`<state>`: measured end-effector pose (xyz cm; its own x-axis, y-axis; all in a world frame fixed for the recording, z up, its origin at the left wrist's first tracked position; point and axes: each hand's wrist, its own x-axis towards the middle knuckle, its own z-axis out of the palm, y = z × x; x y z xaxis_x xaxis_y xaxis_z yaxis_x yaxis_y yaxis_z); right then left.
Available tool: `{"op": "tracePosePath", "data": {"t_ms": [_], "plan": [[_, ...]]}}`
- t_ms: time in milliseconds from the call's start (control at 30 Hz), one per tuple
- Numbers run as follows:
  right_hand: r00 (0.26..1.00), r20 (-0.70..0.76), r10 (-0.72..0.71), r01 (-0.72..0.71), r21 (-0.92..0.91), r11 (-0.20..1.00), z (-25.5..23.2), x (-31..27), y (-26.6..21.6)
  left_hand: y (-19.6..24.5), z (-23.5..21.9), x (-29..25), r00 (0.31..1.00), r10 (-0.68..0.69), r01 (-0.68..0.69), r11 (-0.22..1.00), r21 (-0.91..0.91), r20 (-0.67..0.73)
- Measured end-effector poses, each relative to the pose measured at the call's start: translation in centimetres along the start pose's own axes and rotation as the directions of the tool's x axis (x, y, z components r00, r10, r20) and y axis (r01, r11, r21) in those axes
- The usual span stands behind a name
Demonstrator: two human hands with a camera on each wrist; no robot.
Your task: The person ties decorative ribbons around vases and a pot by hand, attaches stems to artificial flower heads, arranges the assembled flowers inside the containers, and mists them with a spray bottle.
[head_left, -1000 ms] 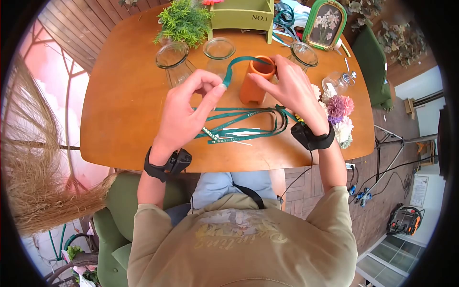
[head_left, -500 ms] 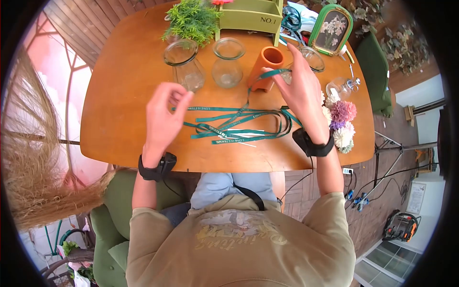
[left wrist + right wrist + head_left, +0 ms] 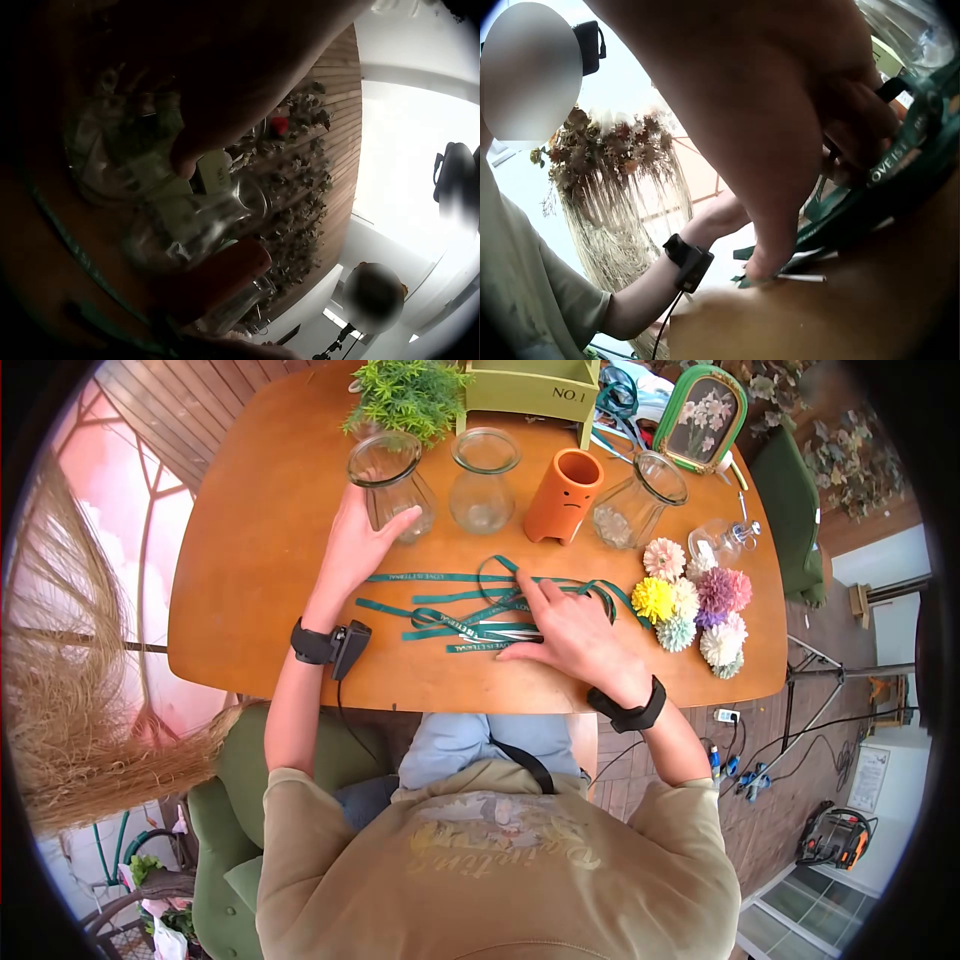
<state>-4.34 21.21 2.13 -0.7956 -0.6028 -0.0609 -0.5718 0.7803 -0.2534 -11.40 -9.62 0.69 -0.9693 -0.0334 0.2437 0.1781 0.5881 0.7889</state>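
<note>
My left hand (image 3: 352,555) is at the left glass vase (image 3: 392,485), its thumb stretched across the front and its other fingers partly hidden at the vase's far left side. Over the right part of a pile of dark green printed ribbons (image 3: 440,598) is my right hand (image 3: 580,635), palm down with thumb and fingers spread. A ribbon loop rises beside its index fingertip. In the right wrist view, the thumb tip rests by the ribbon ends (image 3: 806,244). An orange footed pot (image 3: 563,500) with a frowning face stands upright beyond this hand.
Two more glass vases stand either side of the pot, the middle one (image 3: 483,490) and the right one (image 3: 625,515). Artificial flowers (image 3: 720,595) lie at right. A leafy plant (image 3: 405,400), green wooden box (image 3: 530,390) and picture frame (image 3: 700,420) line the back.
The left hand has moved forward to the left vase. The right hand has come down from beside the orange pot onto the ribbons, and the ribbon strip it carried now lies lower, over the pile.
</note>
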Motion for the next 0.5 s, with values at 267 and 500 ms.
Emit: {"op": "tracePosePath", "data": {"t_ms": [267,500], "plan": [[0.992,-0.081,-0.095,0.103,0.102,0.989,1.8,-0.9,1.1,2.5,0.6,-3.7,0.993,0.109,-0.11,0.993,0.031,0.038],[0.986,-0.122,-0.11,0.123,0.104,0.987,1.6,-1.9,1.1,5.4,1.9,-6.0,0.99,0.08,-0.079,0.997,-0.014,0.118]]}}
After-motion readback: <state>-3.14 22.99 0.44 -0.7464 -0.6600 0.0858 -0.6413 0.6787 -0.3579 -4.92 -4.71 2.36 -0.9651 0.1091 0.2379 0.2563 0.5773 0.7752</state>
